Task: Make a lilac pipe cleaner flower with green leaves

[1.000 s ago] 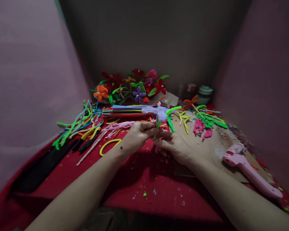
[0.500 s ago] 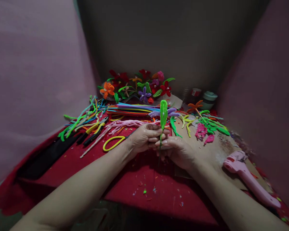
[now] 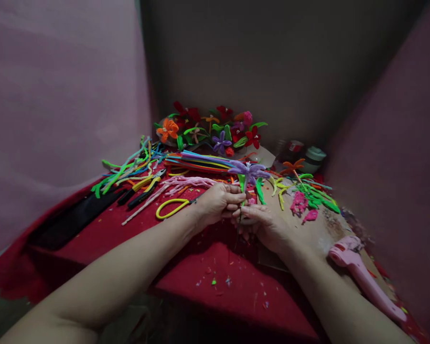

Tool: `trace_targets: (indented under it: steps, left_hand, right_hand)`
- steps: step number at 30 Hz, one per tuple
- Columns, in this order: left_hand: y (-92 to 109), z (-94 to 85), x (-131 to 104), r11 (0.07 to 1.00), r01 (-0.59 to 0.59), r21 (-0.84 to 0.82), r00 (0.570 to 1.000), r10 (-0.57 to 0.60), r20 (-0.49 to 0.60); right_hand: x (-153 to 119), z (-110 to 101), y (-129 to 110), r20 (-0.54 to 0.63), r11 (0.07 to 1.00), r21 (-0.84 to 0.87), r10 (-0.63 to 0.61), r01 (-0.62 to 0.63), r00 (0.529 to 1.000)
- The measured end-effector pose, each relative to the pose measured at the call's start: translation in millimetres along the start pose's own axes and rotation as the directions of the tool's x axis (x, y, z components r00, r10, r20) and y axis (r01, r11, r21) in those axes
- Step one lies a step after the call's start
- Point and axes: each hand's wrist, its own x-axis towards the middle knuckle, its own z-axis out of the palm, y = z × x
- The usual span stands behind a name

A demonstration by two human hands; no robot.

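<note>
Between my two hands stands a purple pipe-cleaner flower [image 3: 249, 173], upright, with a pale centre and a green leaf [image 3: 241, 180] below its petals. My left hand [image 3: 224, 203] pinches the stem just under the leaf. Lower down, the fingers of my right hand [image 3: 263, 220] close round the same stem, whose dark end hangs beneath them. Part of the stem is hidden by my fingers. Yellow-handled scissors [image 3: 172, 209] lie beside my left wrist, their blades mostly covered by it.
Pliers [image 3: 146, 188] and loose pipe cleaners [image 3: 129, 167] lie at the left on the red cloth [image 3: 215, 306]. Finished flowers [image 3: 220, 142] stand at the back. On the right, a pink glue gun [image 3: 365, 277] rests by cardboard [image 3: 317, 229] with green pieces [image 3: 315, 191].
The flower has turned in my fingers: its purple petals now show at the top, while the green leaf, upright in front before, sits mostly behind or below them. The view has shifted slightly.
</note>
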Motion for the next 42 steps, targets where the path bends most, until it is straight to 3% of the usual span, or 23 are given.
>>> trace_targets:
  steps: [6,10,20,33,37,42]
  left_hand:
    - [-4,-4.8,3,0.979,0.143,-0.145,0.979,-0.119,0.163]
    - [-5,-4.0,4,0.978,0.156,-0.137,0.963,-0.12,0.242]
    - [-9,-2.8,7,0.983,0.164,-0.081,0.964,-0.142,0.223]
    - [-14,-3.9,9,0.99,0.125,-0.06,0.968,-0.109,0.227]
    - [-13,-7.6,10,0.993,0.118,-0.024,0.973,-0.111,0.204]
    - [-15,-7.0,13,0.99,0.123,0.071,0.983,-0.131,0.13]
  right_hand:
    - [-12,-1,-8,0.054,0.994,-0.091,0.069,-0.064,0.996]
    - [-19,1,-8,-0.005,0.997,-0.033,0.068,-0.068,0.998]
    - [-23,-1,5,-0.123,0.98,-0.182,-0.109,0.085,0.986]
    - [-26,7,-4,-0.127,0.997,0.022,0.079,-0.077,0.989]
    - [-26,8,-6,-0.171,0.996,-0.087,0.005,-0.02,0.985]
    - [-26,10,-8,-0.353,0.962,-0.264,-0.16,0.066,0.922]
